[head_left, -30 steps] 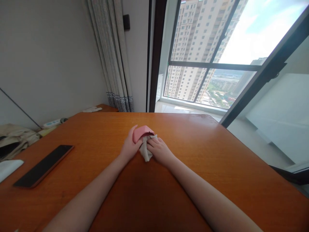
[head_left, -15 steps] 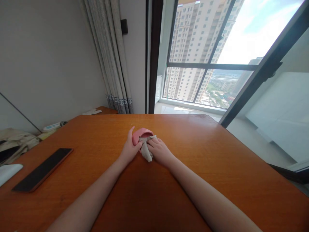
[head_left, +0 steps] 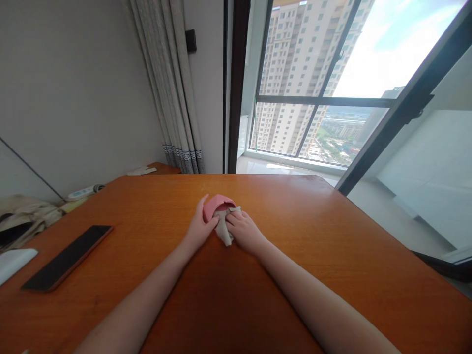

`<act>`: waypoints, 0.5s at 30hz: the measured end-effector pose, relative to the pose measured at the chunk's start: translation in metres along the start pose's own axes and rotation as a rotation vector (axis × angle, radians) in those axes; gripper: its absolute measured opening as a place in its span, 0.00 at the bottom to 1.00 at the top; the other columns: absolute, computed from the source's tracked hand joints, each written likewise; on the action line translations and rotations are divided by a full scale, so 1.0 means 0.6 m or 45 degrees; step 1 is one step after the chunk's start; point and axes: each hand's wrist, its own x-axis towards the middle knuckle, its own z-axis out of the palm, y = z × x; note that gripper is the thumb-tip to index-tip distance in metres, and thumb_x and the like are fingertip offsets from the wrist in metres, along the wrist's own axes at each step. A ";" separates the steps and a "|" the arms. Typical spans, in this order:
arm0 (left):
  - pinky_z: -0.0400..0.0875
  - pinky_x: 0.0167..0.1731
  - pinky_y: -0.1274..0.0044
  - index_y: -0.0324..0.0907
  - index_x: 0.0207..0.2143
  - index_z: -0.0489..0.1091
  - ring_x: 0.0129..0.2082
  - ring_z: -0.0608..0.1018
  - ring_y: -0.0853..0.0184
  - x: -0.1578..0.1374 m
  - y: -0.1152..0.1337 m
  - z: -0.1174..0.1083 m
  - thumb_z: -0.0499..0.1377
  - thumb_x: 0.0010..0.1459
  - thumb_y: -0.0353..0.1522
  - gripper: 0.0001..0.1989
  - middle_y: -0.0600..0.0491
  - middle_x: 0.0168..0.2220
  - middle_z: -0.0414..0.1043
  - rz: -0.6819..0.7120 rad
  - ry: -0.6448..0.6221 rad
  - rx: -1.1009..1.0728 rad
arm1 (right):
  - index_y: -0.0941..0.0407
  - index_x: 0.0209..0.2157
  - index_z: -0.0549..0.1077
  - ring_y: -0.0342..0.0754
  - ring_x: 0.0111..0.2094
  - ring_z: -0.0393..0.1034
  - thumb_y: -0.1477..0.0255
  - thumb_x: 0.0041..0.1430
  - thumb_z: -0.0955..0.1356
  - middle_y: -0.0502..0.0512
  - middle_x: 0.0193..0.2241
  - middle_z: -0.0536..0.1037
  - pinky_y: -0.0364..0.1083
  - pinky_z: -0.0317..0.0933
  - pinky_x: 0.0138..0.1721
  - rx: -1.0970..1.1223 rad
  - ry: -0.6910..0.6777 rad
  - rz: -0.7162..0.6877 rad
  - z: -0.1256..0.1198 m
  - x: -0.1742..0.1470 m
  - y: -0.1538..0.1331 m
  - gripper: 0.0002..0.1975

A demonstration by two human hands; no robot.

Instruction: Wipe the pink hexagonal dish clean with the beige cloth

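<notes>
A pink hollow object (head_left: 213, 203) with an arched opening facing me is between my hands on the wooden table; its exact kind is unclear. My left hand (head_left: 199, 225) grips its left side, thumb at the near edge and fingers around the outside. A crumpled light grey cloth (head_left: 224, 233) is bunched at the opening and hangs down toward me. With bent fingers, my right hand (head_left: 244, 229) holds the cloth against the right part of the opening. The cloth and my fingers hide the object's lower part and inside.
On the left of the table (head_left: 332, 275) lies a long dark flat slab (head_left: 68, 256), with a white item (head_left: 16, 263) at the edge. Beyond that edge are a power strip (head_left: 81, 192) and beige fabric (head_left: 29, 216). A curtain (head_left: 167, 88) and tall window stand behind.
The pink object has tilted slightly, and my left fingers lie closer around it. My right hand has shifted a little with the cloth; the view moved slightly.
</notes>
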 end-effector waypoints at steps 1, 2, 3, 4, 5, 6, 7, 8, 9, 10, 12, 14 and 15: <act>0.56 0.57 0.66 0.43 0.60 0.48 0.57 0.65 0.60 -0.004 -0.004 0.009 0.59 0.50 0.33 0.36 0.46 0.55 0.62 -0.041 0.058 -0.072 | 0.56 0.37 0.72 0.50 0.40 0.60 0.74 0.61 0.62 0.56 0.34 0.70 0.49 0.54 0.42 0.012 0.014 0.017 0.001 -0.001 -0.002 0.07; 0.58 0.57 0.67 0.43 0.60 0.47 0.56 0.66 0.60 -0.008 -0.007 0.018 0.59 0.50 0.35 0.37 0.46 0.55 0.62 -0.079 0.110 -0.138 | 0.56 0.37 0.72 0.50 0.40 0.60 0.74 0.61 0.63 0.56 0.34 0.70 0.49 0.54 0.43 0.030 0.030 0.031 0.001 -0.001 -0.003 0.07; 0.59 0.56 0.68 0.44 0.59 0.47 0.55 0.67 0.61 -0.011 -0.011 0.027 0.59 0.51 0.35 0.36 0.46 0.55 0.62 -0.110 0.152 -0.186 | 0.56 0.37 0.72 0.50 0.40 0.60 0.75 0.61 0.63 0.56 0.34 0.71 0.49 0.54 0.43 0.050 0.047 0.045 0.001 -0.001 -0.005 0.07; 0.59 0.56 0.69 0.44 0.58 0.50 0.55 0.67 0.62 -0.013 -0.014 0.033 0.58 0.51 0.36 0.33 0.47 0.55 0.62 -0.133 0.182 -0.209 | 0.56 0.38 0.72 0.50 0.41 0.60 0.75 0.61 0.63 0.55 0.34 0.71 0.49 0.54 0.44 0.068 0.060 0.058 0.001 0.000 -0.007 0.07; 0.59 0.56 0.69 0.43 0.56 0.53 0.54 0.67 0.62 -0.013 -0.016 0.036 0.58 0.51 0.35 0.30 0.47 0.54 0.62 -0.150 0.208 -0.208 | 0.56 0.38 0.72 0.50 0.41 0.60 0.75 0.61 0.63 0.55 0.34 0.71 0.49 0.55 0.44 0.084 0.064 0.064 0.000 0.001 -0.008 0.07; 0.59 0.55 0.69 0.43 0.53 0.56 0.53 0.68 0.62 -0.011 -0.018 0.035 0.57 0.51 0.35 0.27 0.48 0.53 0.63 -0.165 0.219 -0.198 | 0.56 0.38 0.71 0.50 0.41 0.60 0.74 0.61 0.63 0.56 0.35 0.71 0.49 0.55 0.44 0.095 0.057 0.064 -0.001 0.002 -0.008 0.07; 0.60 0.55 0.69 0.42 0.52 0.58 0.52 0.69 0.62 -0.008 -0.019 0.032 0.57 0.51 0.34 0.24 0.48 0.51 0.65 -0.179 0.214 -0.183 | 0.56 0.39 0.71 0.50 0.41 0.60 0.74 0.60 0.63 0.56 0.36 0.71 0.49 0.55 0.44 0.108 0.039 0.055 -0.003 0.004 -0.008 0.07; 0.61 0.54 0.68 0.42 0.50 0.60 0.51 0.69 0.62 -0.004 -0.019 0.026 0.56 0.51 0.33 0.22 0.49 0.50 0.66 -0.190 0.197 -0.162 | 0.56 0.39 0.71 0.50 0.41 0.61 0.74 0.60 0.63 0.56 0.36 0.71 0.49 0.56 0.44 0.127 0.016 0.034 -0.005 0.004 -0.007 0.07; 0.62 0.54 0.68 0.42 0.49 0.62 0.50 0.70 0.62 0.000 -0.020 0.020 0.55 0.50 0.32 0.21 0.49 0.48 0.67 -0.201 0.171 -0.144 | 0.56 0.40 0.71 0.50 0.41 0.61 0.73 0.60 0.64 0.57 0.37 0.71 0.48 0.57 0.44 0.159 0.001 0.010 -0.006 0.004 -0.006 0.07; 0.63 0.52 0.67 0.41 0.48 0.63 0.49 0.70 0.62 0.003 -0.019 0.014 0.55 0.50 0.31 0.20 0.49 0.47 0.68 -0.214 0.142 -0.139 | 0.56 0.41 0.71 0.50 0.42 0.62 0.72 0.60 0.64 0.57 0.38 0.71 0.48 0.57 0.44 0.206 0.012 -0.004 -0.009 0.003 -0.005 0.08; 0.69 0.46 0.68 0.41 0.46 0.65 0.45 0.72 0.62 0.004 -0.017 0.007 0.55 0.50 0.32 0.19 0.50 0.45 0.69 -0.293 0.099 -0.192 | 0.56 0.44 0.70 0.51 0.43 0.63 0.71 0.59 0.63 0.58 0.39 0.72 0.50 0.58 0.45 0.326 0.168 0.059 -0.013 -0.003 -0.004 0.11; 0.73 0.37 0.70 0.42 0.46 0.65 0.39 0.74 0.63 0.001 -0.014 0.009 0.54 0.52 0.35 0.18 0.50 0.42 0.71 -0.441 0.089 -0.313 | 0.56 0.49 0.67 0.53 0.46 0.63 0.71 0.59 0.62 0.60 0.41 0.71 0.53 0.58 0.47 0.409 0.472 0.292 -0.017 -0.009 -0.005 0.16; 0.74 0.33 0.72 0.43 0.47 0.65 0.36 0.75 0.64 -0.001 -0.013 0.011 0.54 0.52 0.36 0.18 0.51 0.41 0.71 -0.514 0.094 -0.374 | 0.55 0.51 0.65 0.55 0.48 0.62 0.71 0.59 0.61 0.61 0.43 0.70 0.54 0.57 0.48 0.417 0.627 0.445 -0.020 -0.012 -0.006 0.18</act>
